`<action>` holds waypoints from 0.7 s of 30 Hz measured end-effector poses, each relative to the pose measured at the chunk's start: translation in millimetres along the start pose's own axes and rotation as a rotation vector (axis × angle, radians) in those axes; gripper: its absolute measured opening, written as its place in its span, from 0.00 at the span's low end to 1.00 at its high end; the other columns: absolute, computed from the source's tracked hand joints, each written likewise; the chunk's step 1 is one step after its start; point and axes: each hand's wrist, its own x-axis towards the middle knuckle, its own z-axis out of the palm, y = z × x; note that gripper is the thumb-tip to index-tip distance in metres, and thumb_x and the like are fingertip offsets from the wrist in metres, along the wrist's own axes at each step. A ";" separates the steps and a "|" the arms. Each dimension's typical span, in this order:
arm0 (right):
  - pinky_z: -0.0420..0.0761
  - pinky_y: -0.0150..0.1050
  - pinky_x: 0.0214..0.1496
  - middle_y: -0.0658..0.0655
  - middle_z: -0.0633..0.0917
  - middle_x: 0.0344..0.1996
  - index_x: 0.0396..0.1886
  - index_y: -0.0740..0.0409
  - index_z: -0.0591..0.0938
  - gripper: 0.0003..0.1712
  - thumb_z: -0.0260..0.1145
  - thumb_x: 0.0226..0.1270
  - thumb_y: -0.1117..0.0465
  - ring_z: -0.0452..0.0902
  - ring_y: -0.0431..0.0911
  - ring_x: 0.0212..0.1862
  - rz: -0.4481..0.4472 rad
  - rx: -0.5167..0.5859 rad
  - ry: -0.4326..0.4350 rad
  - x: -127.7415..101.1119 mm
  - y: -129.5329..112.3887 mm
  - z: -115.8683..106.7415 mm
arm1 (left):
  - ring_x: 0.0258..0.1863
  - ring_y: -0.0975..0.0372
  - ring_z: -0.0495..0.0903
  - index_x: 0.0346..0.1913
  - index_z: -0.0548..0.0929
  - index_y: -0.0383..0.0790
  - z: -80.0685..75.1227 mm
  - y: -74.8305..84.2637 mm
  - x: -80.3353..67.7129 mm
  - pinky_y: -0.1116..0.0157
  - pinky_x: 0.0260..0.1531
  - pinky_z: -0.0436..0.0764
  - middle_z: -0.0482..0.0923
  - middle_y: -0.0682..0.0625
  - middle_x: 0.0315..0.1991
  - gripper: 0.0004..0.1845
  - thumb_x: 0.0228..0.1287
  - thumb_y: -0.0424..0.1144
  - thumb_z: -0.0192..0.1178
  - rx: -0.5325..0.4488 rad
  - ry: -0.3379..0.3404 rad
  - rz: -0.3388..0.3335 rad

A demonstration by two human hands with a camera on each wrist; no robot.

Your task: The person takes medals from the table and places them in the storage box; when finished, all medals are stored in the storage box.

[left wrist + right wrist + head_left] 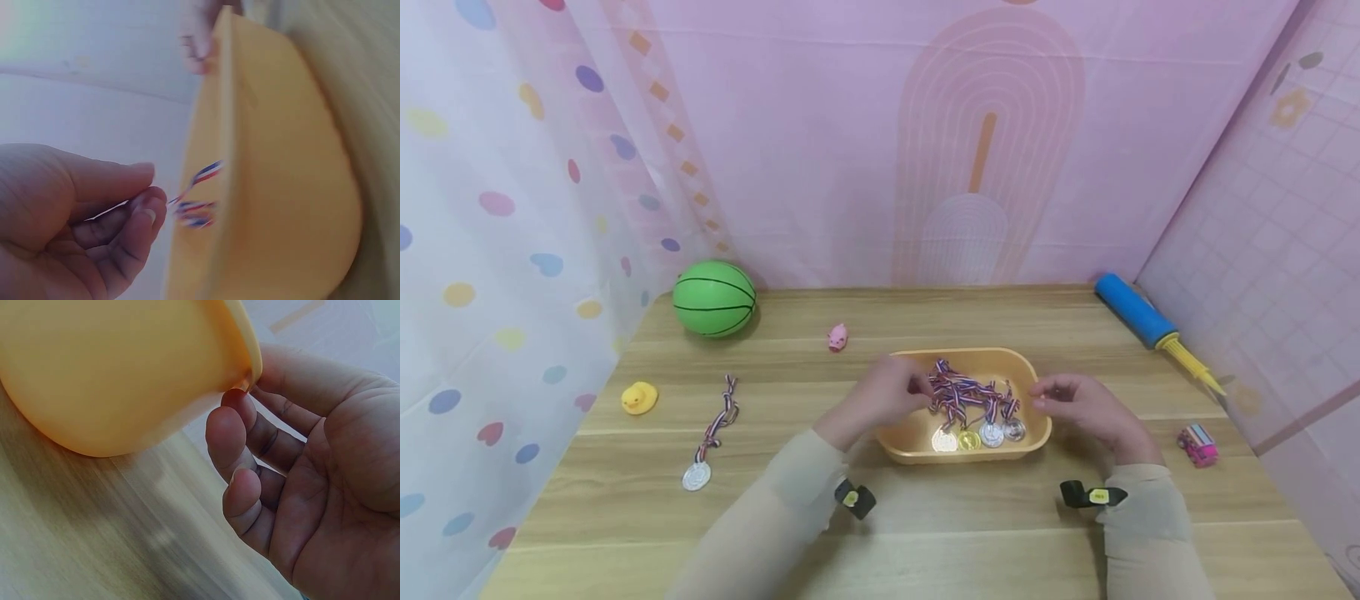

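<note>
A person sits at a wooden table (925,525) with both hands at a shallow yellow-orange tray (917,446). The left hand (883,396) reaches over the tray's left rim, its thumb and fingers curled together and pinching a red, white and blue ribbon (958,392). The ribbons lie tangled in the tray, with four medals (977,435) (gold and silver) in a row along its near wall. The right hand (1078,404) is at the tray's right rim, fingers loosely bent; the wrist view suggests a fingertip touches the rim, though blur makes that uncertain. One more medal on a ribbon (711,442) lies flat on the table, well to the left. Further off sit a green ball (713,298), a yellow duck (639,397), a small pink pig (837,337), a blue pump (1138,312) and a pink toy car (1198,444).
</note>
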 end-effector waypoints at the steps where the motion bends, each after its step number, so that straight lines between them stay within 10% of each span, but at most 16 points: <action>1: 0.73 0.43 0.49 0.61 0.81 0.48 0.49 0.62 0.82 0.21 0.70 0.61 0.54 0.73 0.52 0.49 -0.002 0.001 -0.003 0.0 0.0 0.0 | 0.26 0.64 0.77 0.30 0.85 0.40 -5.8 -1.6 -5.3 0.68 0.28 0.78 0.80 0.56 0.25 0.01 0.56 0.33 0.67 -0.024 0.014 0.004; 10: 0.73 0.43 0.50 0.59 0.81 0.49 0.49 0.58 0.82 0.21 0.71 0.60 0.52 0.73 0.54 0.51 0.030 -0.018 0.001 1.9 2.3 -0.8 | 0.31 0.62 0.78 0.36 0.85 0.39 -55.5 -40.7 -65.3 0.64 0.35 0.80 0.82 0.51 0.31 0.03 0.61 0.34 0.65 -0.105 0.192 -0.066; 21: 0.75 0.42 0.47 0.61 0.80 0.50 0.52 0.63 0.80 0.24 0.70 0.61 0.52 0.73 0.53 0.51 0.026 -0.020 -0.017 -1.6 -2.6 -1.4 | 0.29 0.63 0.79 0.40 0.85 0.37 -83.6 -138.1 -153.9 0.68 0.28 0.78 0.84 0.49 0.33 0.08 0.60 0.36 0.67 -0.055 0.389 -0.160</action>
